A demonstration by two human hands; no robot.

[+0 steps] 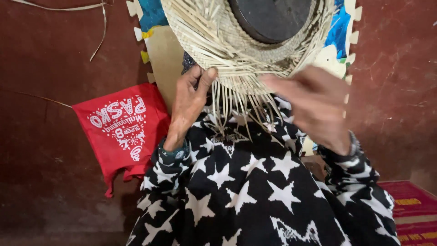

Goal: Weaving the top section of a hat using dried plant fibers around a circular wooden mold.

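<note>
A half-woven straw hat point(227, 41) lies over a dark round mould point(271, 18) at the top of the view, with several loose pale strips hanging from its near edge. My left hand point(189, 107) pinches strips at that edge between thumb and fingers. My right hand point(314, 105) is blurred, close to the edge on the right, fingers spread; I cannot tell whether it holds a strip. Both sleeves and my lap are black cloth with white stars point(246, 191).
A red cloth bag with white print point(123, 130) lies on the dark red floor at left. A colourful foam puzzle mat point(159, 50) sits under the hat. Stray straw strips point(98, 27) lie at top left. A red patterned mat point(414, 209) shows at bottom right.
</note>
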